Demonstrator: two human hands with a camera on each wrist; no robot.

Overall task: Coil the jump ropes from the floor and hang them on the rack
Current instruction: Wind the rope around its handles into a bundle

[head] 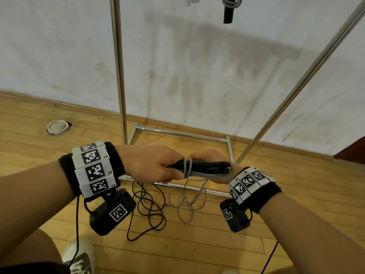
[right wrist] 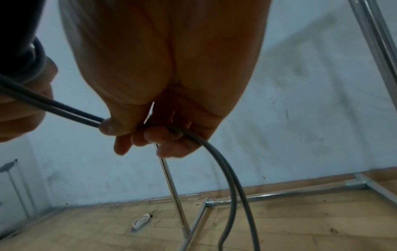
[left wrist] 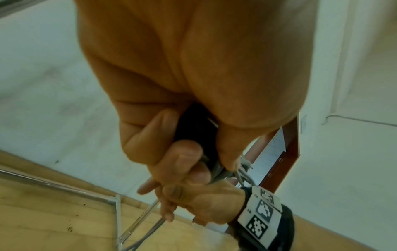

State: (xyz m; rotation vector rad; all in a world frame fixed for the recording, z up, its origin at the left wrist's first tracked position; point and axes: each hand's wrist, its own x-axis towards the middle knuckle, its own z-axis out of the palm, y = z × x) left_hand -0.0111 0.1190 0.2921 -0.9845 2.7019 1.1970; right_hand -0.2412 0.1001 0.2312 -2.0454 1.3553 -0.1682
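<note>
You are in the coiling step: your left hand [head: 150, 165] curls round the two black foam handles [head: 205, 166] of the grey plastic-cord jump rope [head: 188, 169], holding them side by side in front of you. A few turns of the grey cord already circle the handles just past your knuckles. Your right hand [head: 213, 165] pinches the same cord at the handles' far end; in the right wrist view its fingertips [right wrist: 154, 135] press two strands together, and the strands curve away down towards the floor.

The rest of that rope's cord [head: 187, 206] lies in loose loops on the light wooden plank floor [head: 197, 244], beside a thin dark maroon cord [head: 150, 212] that lies tangled there. That one looks like a second rope not yet gathered, though its handles are out of sight.

The chrome tube rack [head: 120, 76] stands just beyond your hands, against the white scuffed wall [head: 59, 46]; a grey-and-black coiled rope [head: 230, 6] already hangs near its top.

The next move, as I judge it, calls for drawing up the slack and winding it round the handles. Keep the left grip firm so the existing turns do not slide off.
</note>
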